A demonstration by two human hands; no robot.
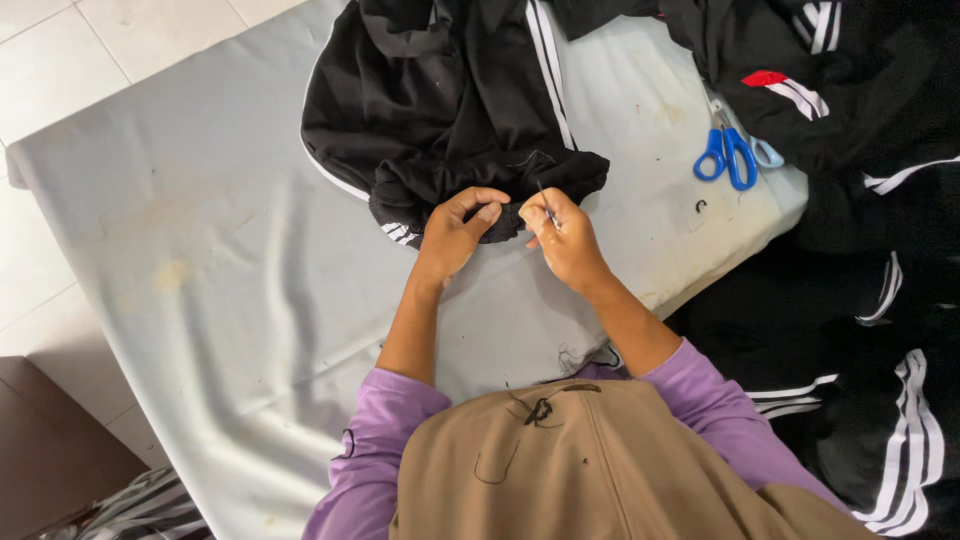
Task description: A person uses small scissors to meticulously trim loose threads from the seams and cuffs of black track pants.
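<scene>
Left hand (455, 232): pinches hem of black garment (440, 100).
Right hand (565, 238): grips thin metal tool (546, 203), tip at hem.
Bench (200, 250): grey cloth cover; blue scissors (730, 155) at far right.

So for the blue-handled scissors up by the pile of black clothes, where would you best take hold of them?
By the blue finger loops of the scissors, coming from the near side. The loops lie bare on the grey cloth and point toward the person, while the blade end runs up under the black garment pile.

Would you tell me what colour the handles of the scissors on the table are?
The scissors have blue handles, seen in the head view.
</scene>
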